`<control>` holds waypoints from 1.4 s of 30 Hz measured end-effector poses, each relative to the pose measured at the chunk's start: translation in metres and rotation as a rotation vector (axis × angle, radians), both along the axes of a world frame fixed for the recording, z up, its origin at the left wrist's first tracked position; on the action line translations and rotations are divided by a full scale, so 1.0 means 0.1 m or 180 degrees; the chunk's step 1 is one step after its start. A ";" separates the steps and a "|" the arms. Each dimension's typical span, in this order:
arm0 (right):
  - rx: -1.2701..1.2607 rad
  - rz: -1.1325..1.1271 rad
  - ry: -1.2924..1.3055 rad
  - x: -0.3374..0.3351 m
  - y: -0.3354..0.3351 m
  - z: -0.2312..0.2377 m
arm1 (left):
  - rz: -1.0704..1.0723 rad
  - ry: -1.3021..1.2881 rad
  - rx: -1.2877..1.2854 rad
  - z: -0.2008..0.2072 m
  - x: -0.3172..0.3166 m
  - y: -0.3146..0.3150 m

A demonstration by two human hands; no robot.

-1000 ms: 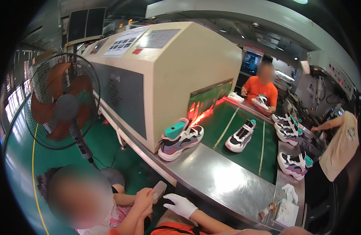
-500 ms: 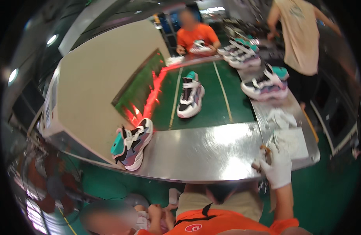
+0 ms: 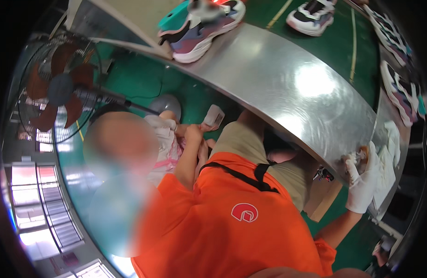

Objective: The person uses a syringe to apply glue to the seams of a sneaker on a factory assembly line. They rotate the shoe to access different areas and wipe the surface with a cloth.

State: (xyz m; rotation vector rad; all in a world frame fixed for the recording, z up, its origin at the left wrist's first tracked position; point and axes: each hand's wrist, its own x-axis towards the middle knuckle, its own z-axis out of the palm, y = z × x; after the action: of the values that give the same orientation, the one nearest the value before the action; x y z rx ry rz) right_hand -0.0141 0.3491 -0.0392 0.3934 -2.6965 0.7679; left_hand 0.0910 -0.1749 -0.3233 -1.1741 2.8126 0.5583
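Note:
My left hand, bare, is closed beside the forearm of a person on my left. What it grips, if anything, is hidden. That person's hand is at a small white boxy object. My right hand wears a white glove with brownish fingertips and rests at the metal table's right end. Its thumb and fingers are apart and bent, with no held thing visible. White cloth lies right next to it. A sneaker in white, purple, black and teal stands on the table's left end.
Another sneaker is on the green belt. More sneakers line the right side. A standing fan with brown blades is at the left. Below the table's edge is a brown board.
My view has swung down and left, so the table sits higher and my lap and the person beside me show more. My right hand stays by the white cloth.

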 end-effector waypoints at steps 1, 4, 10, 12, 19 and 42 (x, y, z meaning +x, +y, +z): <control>-0.0115 -0.0030 -0.0163 -0.05 -0.01 -0.02 | 0.0035 -0.0120 0.0217 0.21 0.11 0.01; -0.0137 -0.0265 -0.0622 -0.18 -0.22 0.19 | -0.0531 -0.0584 0.0331 0.67 0.07 0.03; 0.0676 -0.0883 -0.0355 -0.16 -0.58 0.45 | -0.1913 -0.0549 0.1771 2.11 -0.25 0.54; 0.0783 -0.1171 -0.0243 -0.15 -0.48 0.35 | -0.2573 -0.0961 0.2018 2.85 -0.70 0.96; -0.0004 -0.1214 -0.0098 -0.18 -0.30 0.26 | -0.4671 -0.0130 0.2342 3.78 -2.14 2.08; -0.5864 -0.1927 -0.1958 -0.26 -0.26 0.14 | -0.2511 -0.0176 0.4850 2.85 -5.33 4.49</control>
State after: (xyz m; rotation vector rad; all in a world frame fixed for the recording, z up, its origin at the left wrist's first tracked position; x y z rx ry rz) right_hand -0.0400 0.3231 -0.0250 -1.1033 -1.1304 2.6860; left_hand -0.4422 0.2743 -0.0386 0.2019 1.5607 1.8375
